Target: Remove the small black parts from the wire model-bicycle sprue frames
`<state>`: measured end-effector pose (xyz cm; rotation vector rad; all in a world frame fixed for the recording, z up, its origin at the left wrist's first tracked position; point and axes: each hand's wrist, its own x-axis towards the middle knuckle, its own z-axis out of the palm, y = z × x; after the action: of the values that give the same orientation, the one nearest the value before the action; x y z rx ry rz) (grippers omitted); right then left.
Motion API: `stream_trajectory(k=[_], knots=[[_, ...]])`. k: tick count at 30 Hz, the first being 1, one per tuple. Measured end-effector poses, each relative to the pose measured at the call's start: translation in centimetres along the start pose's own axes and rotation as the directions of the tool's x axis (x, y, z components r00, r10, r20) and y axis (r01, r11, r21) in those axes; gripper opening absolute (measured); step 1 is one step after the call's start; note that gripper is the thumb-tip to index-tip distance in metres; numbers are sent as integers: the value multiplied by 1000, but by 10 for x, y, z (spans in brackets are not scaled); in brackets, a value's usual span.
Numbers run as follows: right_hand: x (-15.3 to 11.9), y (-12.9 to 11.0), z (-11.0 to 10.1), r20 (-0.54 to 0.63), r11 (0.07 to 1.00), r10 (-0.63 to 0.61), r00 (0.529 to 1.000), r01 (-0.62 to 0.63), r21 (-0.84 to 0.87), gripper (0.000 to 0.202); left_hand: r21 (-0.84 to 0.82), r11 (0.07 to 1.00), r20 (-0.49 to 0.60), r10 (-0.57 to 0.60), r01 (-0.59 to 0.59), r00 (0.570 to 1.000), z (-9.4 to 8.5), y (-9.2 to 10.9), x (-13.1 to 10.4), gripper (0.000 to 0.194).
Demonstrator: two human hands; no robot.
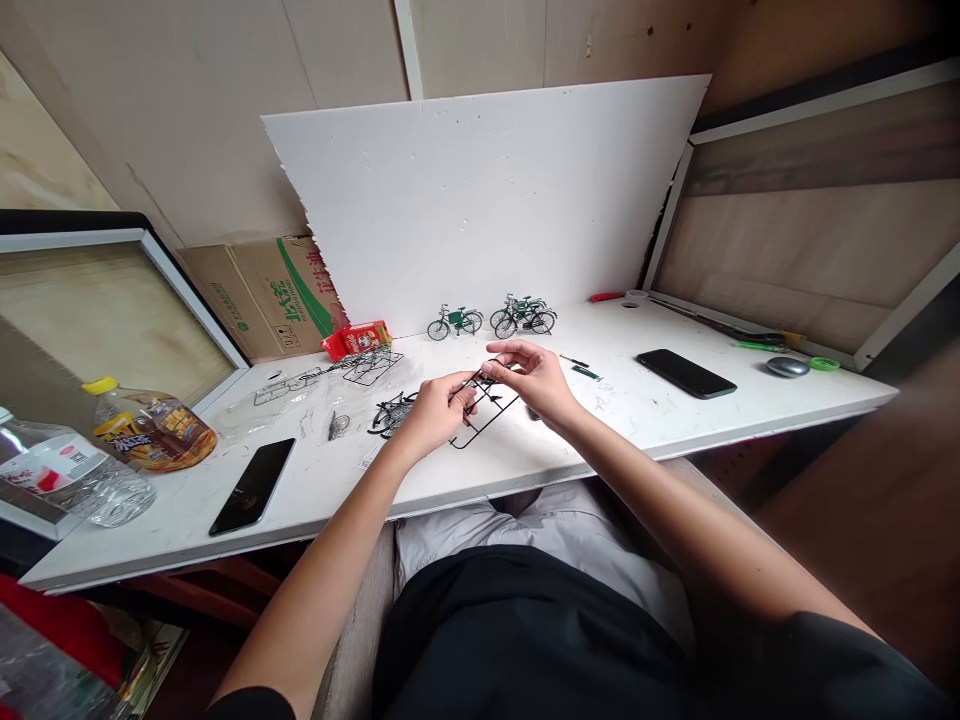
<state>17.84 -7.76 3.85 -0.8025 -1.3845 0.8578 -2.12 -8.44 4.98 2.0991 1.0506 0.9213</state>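
Note:
Above the front part of the white table, both hands grip a thin black plastic sprue frame with small parts on it. My left hand is closed on its left side. My right hand pinches its upper edge between thumb and fingers. Just left of my left hand lies a pile of black model bicycle parts. Beyond the hands, green model bicycles stand upright: one alone and others close together. A small green part lies right of my right hand.
Black phones lie at left and right. Bottles rest at far left. Empty sprues lie near a red packet. A mouse sits at right. A white foam board stands behind.

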Motion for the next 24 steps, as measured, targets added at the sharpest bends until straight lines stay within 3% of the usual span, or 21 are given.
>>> stream_trajectory(k=[5, 16, 24], knots=[[1, 5, 1, -1, 998, 56, 998, -56, -8, 48, -32, 999, -13, 17, -17, 1000, 3, -7, 2, 33], [1, 14, 3, -13, 996, -65, 998, 64, -67, 44, -84, 995, -1, -47, 47, 999, 4, -9, 3, 37], [3, 21, 2, -33, 986, -72, 997, 67, -151, 40, -118, 990, 15, -72, 73, 997, 7, -15, 5, 39]])
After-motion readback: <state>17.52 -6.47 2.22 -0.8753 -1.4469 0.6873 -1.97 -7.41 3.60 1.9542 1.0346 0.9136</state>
